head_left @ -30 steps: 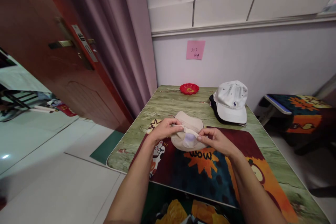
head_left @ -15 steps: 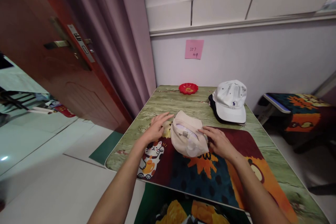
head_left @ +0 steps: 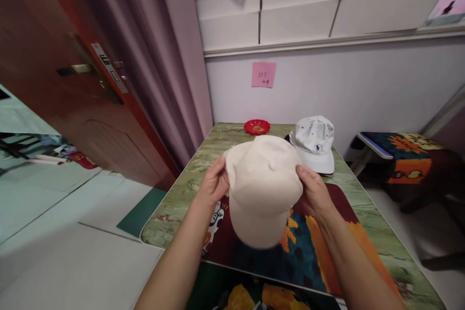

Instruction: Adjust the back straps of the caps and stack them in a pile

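Observation:
A cream cap [head_left: 267, 179] is held up above the patterned mat [head_left: 308, 252], its brim pointing down toward the near side. My left hand [head_left: 215, 180] grips its left edge, the fingers partly hidden by the fabric. On the opposite side, my right hand [head_left: 313, 189] pinches the cap's right edge with the thumb on the outside. A white cap [head_left: 313, 138] with a small dark blue logo rests at the back right of the table, on top of something dark that is mostly hidden.
The green wood-patterned table [head_left: 174, 218] has a red scalloped dish [head_left: 257, 127] at its back edge. A pink note [head_left: 263, 75] is on the wall behind. To the left are a curtain [head_left: 163, 58] and a brown door [head_left: 72, 101]; a second low table [head_left: 407, 147] stands at the right.
The cream cap was lying on the mat with its opening showing; now it is lifted and turned crown up. Both hands have closed on its sides.

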Motion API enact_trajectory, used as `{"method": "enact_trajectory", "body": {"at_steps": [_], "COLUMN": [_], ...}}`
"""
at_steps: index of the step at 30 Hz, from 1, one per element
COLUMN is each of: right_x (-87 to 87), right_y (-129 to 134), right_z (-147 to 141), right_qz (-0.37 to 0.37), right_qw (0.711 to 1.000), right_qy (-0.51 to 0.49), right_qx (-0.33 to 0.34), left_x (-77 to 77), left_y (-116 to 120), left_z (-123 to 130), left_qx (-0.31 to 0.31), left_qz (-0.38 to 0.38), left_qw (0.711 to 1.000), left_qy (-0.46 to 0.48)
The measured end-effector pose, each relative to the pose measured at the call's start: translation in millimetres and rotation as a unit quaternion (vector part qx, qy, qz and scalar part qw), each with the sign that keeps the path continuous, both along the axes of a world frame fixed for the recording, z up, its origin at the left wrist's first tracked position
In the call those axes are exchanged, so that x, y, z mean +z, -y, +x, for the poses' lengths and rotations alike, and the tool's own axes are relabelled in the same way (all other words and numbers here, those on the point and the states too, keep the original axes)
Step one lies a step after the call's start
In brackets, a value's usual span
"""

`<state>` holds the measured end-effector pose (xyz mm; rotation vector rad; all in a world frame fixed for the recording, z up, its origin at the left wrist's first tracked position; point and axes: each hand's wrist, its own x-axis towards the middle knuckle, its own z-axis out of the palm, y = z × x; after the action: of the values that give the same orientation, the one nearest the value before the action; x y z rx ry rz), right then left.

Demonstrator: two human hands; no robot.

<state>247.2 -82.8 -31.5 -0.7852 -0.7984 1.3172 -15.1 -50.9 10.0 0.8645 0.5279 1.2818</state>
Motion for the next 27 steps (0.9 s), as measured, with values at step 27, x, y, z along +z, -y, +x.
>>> {"method": "enact_trajectory", "body": {"at_steps": [27], "right_x": [86.5], "right_y": [-83], "right_z": [106], "right_qz": [0.068], "right_qw": [0.990], "right_qy": [-0.022], "right_qx": [-0.120], "left_x": [-124.7], "left_y": [-40], "left_z": [59], "left_qx": [0.126], "left_qz": [0.035], "left_qw": [0.883], "left_qy": [-0.450]}}
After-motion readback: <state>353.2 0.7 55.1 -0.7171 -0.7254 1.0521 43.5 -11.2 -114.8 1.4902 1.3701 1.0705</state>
